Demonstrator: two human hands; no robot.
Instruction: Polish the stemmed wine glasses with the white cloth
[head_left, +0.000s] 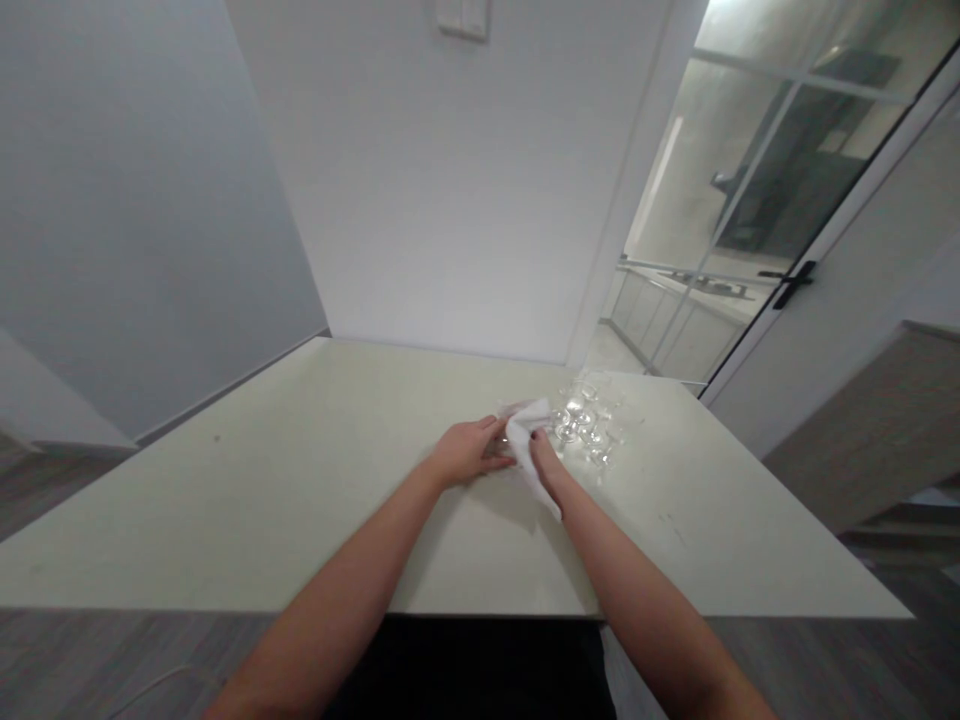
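Note:
My left hand [466, 452] is curled around a clear drinking glass [498, 444], low over the table and partly hidden by fingers and cloth. My right hand [547, 466] grips a white cloth [532, 413] and presses it against the glass's right side. One end of the cloth hangs down toward the front of the table. Just right of my hands stands a cluster of several clear glasses [589, 420], close together; their exact shape is blurred.
The pale table [300, 500] runs from its front edge near my body back to a white wall [450, 200]. To the right are a glass-paned door [720, 200] with a black handle [795, 283] and a brown panel [885, 430].

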